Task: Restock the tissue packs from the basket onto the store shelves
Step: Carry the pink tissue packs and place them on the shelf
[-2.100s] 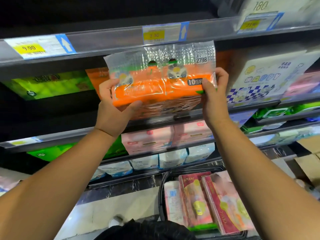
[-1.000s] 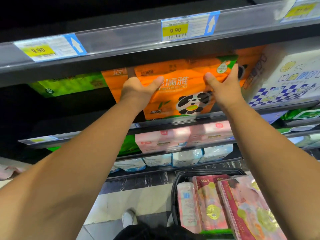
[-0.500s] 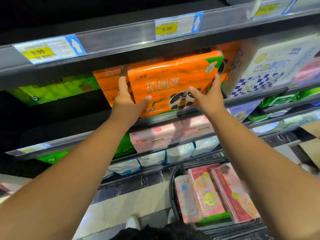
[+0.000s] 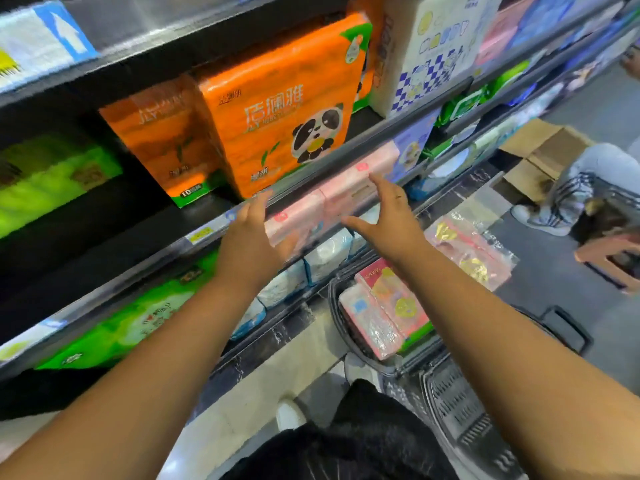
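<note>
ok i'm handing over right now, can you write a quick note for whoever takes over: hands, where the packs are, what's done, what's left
Left hand: open, holds nothing, by the shelf edge.
Right hand: open, holds nothing, level with the left.
Orange panda pack: upright on the shelf beside a second orange pack; neither hand holds it.
Basket: on the floor, with pink and red packs in it.
Done: the orange panda pack is shelved.
Left: shelve the packs from the basket.
</note>
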